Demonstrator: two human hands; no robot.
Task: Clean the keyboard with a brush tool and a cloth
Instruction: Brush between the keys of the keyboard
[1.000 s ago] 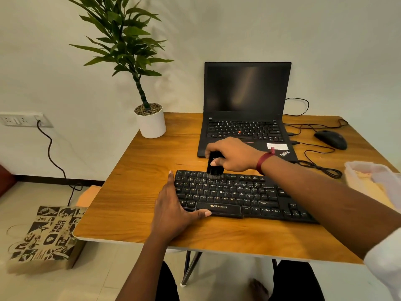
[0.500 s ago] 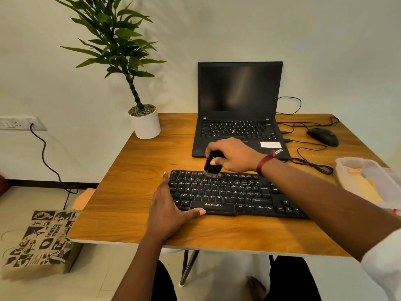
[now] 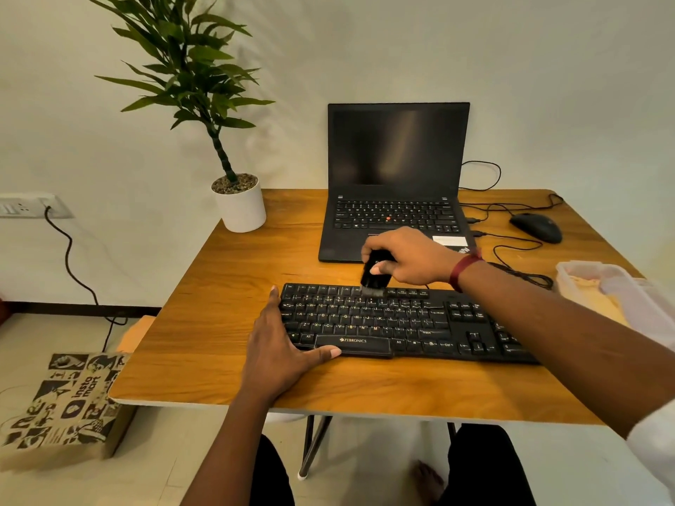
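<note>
Right hand [image 3: 412, 259] grips brush [image 3: 374, 275] (handle mostly hidden); left hand [image 3: 281, 345] flat, steadying keyboard [image 3: 401, 323].

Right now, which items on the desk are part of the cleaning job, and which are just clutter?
In use: black Zebronics keyboard; black brush tool in right hand; left hand steadying keyboard.

Lying about: black open laptop; black mouse; white potted plant; clear plastic container.

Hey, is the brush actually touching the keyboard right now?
Touching. In the head view, the brush, held in the right hand, has its bristle tips resting on the top key row of the keyboard, with no gap visible.
</note>
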